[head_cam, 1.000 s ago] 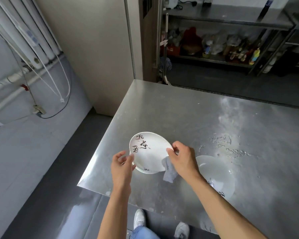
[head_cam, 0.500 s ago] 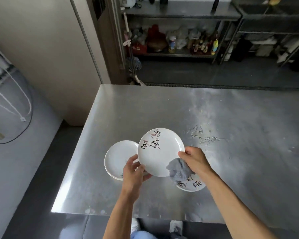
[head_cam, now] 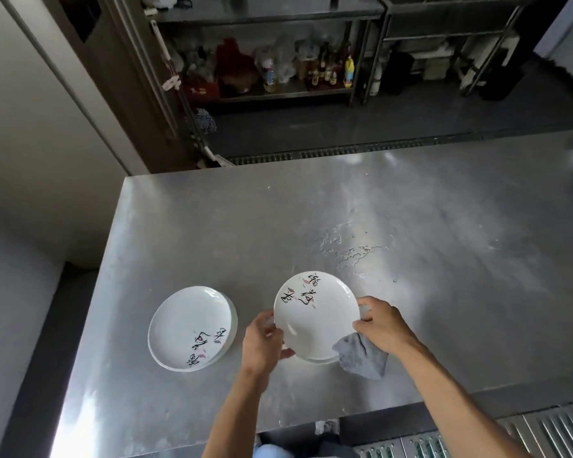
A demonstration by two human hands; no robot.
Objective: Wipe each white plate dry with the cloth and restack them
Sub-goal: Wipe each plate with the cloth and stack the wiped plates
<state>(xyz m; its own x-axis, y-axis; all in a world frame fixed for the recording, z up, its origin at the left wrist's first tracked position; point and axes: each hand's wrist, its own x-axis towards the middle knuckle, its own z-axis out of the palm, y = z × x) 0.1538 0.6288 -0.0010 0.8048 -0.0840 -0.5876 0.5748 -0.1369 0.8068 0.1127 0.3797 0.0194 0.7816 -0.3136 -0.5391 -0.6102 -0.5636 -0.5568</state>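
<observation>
Left hand (head_cam: 263, 338) grips white plate (head_cam: 316, 315) over the surface (head_cam: 311, 209), right hand (head_cam: 382, 328) pinches its rim with grey cloth (head_cam: 361, 358); cloth has slid off the face, probably ready for plate stack (head_cam: 192, 328)

One wide-angle view sits at the person's head, looking forward and steeply down on the table (head_cam: 411, 226), close above its near edge. Shelves (head_cam: 278, 90) stand far beyond.

a stack of plates (head_cam: 192, 327) sat on the steel table (head_cam: 444, 259) left of the held plate (head_cam: 316, 314); a cloth (head_cam: 361, 358) hung at that plate's right edge.
</observation>
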